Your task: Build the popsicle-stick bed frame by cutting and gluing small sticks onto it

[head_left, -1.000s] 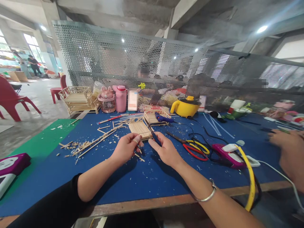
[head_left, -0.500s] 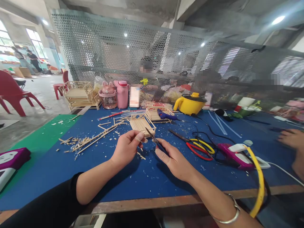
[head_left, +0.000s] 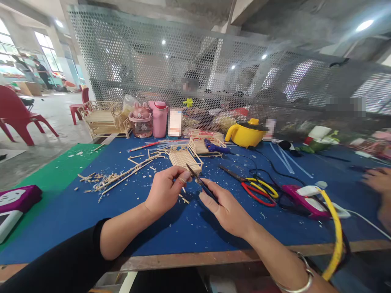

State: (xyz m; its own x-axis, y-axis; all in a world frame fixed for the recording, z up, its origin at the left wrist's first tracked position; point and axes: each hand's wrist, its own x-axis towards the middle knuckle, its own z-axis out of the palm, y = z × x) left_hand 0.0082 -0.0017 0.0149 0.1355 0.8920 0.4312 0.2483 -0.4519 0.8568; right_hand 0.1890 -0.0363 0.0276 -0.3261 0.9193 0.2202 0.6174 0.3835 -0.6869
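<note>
My left hand (head_left: 166, 187) is closed in a pinch above the mat; a short, pale wooden stick shows at its fingertips, mostly hidden by them. My right hand (head_left: 227, 207) grips dark-handled scissors (head_left: 195, 175), their pointed blades slanting up and left beside the left thumb. Just beyond both hands sits a small bamboo-like stick frame (head_left: 183, 158) with rails. Behind it stands a second stick frame (head_left: 200, 147), with a blue glue gun (head_left: 215, 147) lying on it. Loose wooden sticks (head_left: 131, 174) and offcuts are heaped to the left.
Larger scissors with red and yellow handles (head_left: 259, 191) lie right of my hands, near a purple power strip (head_left: 302, 201) and cables. A yellow pot (head_left: 247, 134), pink bottle (head_left: 159, 120) and phone (head_left: 175, 122) line the mesh screen (head_left: 137, 61). Another person's hand (head_left: 377, 179) is far right.
The view has shifted slightly, so things on the table sit a little further right. Both hands keep nearly the same pose, with the scissor tips still beside the left fingertips.
</note>
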